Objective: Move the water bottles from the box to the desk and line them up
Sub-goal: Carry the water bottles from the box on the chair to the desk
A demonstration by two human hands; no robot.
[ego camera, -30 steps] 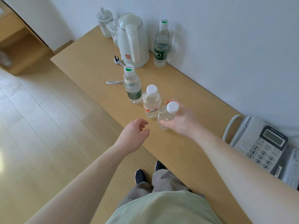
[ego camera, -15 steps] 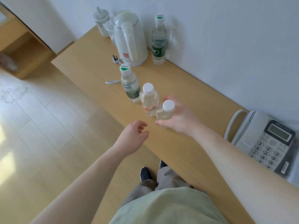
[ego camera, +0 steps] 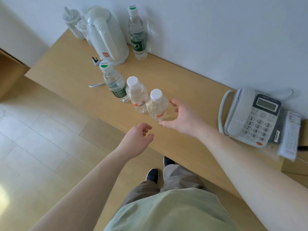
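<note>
Three water bottles stand in a diagonal row on the wooden desk (ego camera: 66, 69): a green-labelled bottle (ego camera: 115, 84) with a green-marked cap, a white-capped bottle (ego camera: 137, 95), and another white-capped bottle (ego camera: 157, 105) nearest me. My right hand (ego camera: 183, 118) sits just right of that nearest bottle. Its fingers are spread and the thumb tip lies close to the bottle's base, without a grip. My left hand (ego camera: 138, 139) hovers over the desk's front edge, loosely curled and holding nothing. The box is out of view.
A white kettle (ego camera: 106, 35) with its plug and cord, a second green-labelled bottle (ego camera: 137, 34) and lidded cups (ego camera: 73, 22) stand at the far end by the wall. A desk phone (ego camera: 251, 117) and a remote (ego camera: 290, 135) lie to the right.
My right hand set the third bottle upright next to the other two, then opened and drew back to the right. The left hand stayed hovering.
</note>
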